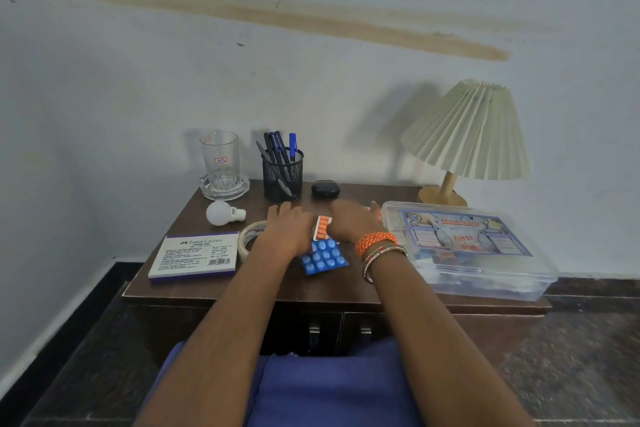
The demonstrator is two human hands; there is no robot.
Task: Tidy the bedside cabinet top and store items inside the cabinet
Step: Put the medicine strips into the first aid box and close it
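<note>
1. Head view: a person sits facing a dark wooden bedside cabinet (221, 288), both bare arms stretched forward over its top.
2. The left hand (289, 224) lies palm down, fingers spread flat; it appears to clasp nothing.
3. The right hand (353, 218) also reaches flat, close beside the left. Whether its fingers pinch anything I cannot tell.
4. Between the hands lies a strip of orange pills (322, 227); just nearer the person, under the wrists, a blue pill strip (323, 256). The hands seem placed to gather these loose strips.
5. Right of the right hand sits a clear plastic first aid box (485, 253), lid closed, holding blurred supplies. It looks the likely home for the strips.
6. Left of the left hand: a tape roll (247, 239), partly hidden by the wrist, a flat stamp pad box (195, 255) and a white bulb (221, 213).
7. Beyond the hands stand an empty glass (220, 159) in a glass dish, a mesh cup of pens (282, 177), a small black case (325, 189) and a lamp (467, 135).
8. The cabinet doors (311, 326) below the hands are shut; nothing is stored yet.
</note>
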